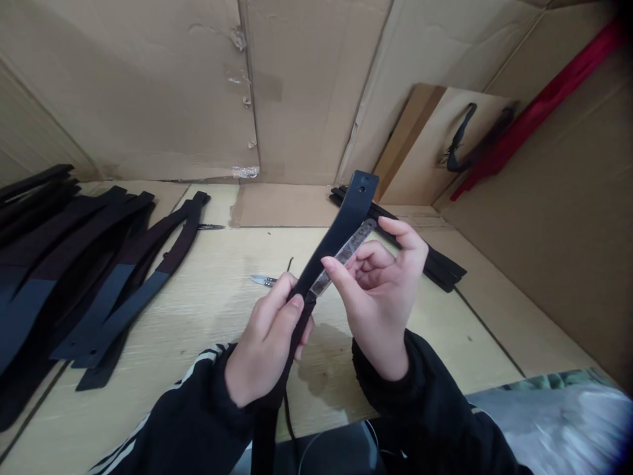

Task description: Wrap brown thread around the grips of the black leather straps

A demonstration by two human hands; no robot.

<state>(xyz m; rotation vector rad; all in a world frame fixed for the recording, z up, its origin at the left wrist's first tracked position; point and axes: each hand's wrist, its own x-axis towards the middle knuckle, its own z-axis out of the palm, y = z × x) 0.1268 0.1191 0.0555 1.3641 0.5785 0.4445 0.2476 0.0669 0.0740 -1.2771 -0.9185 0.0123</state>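
Left hand (pixel 264 340) grips strap (pixel 341 227); right hand (pixel 380 284) pinches metal strip (pixel 352 245) beside it. Snips (pixel 263 280) at left hand's twelve o'clock, strap pile (pixel 84 244) at its ten.

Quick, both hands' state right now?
Left hand: closed on the black strap.
Right hand: pinching the flat metal strip.

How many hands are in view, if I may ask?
2: the left hand grips the dark strap, and the right hand holds the flat, mottled strip beside it.
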